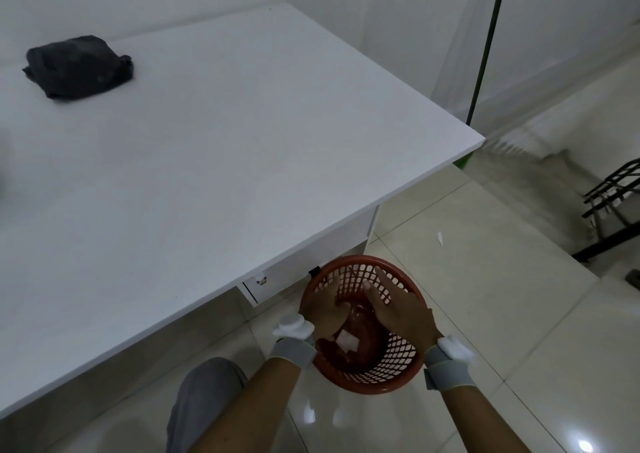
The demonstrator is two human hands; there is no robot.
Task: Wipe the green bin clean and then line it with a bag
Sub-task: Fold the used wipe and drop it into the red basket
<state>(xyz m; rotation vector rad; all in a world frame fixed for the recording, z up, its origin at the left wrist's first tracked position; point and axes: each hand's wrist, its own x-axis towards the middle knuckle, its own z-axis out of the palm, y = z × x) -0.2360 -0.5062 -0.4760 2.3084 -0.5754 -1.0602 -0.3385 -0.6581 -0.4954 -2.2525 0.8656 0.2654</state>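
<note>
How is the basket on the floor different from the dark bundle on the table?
The basket is orange-red with holes all round; the bundle is black and solid-looking. The basket stands stiff and open on the floor; the bundle lies soft and crumpled on the table. Both hands reach over the basket; nothing touches the bundle.

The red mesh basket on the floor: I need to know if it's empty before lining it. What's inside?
Not empty: a white scrap lies on the red mesh basket bottom. Both hands reach in, left hand and right hand, covering the rest.
</note>
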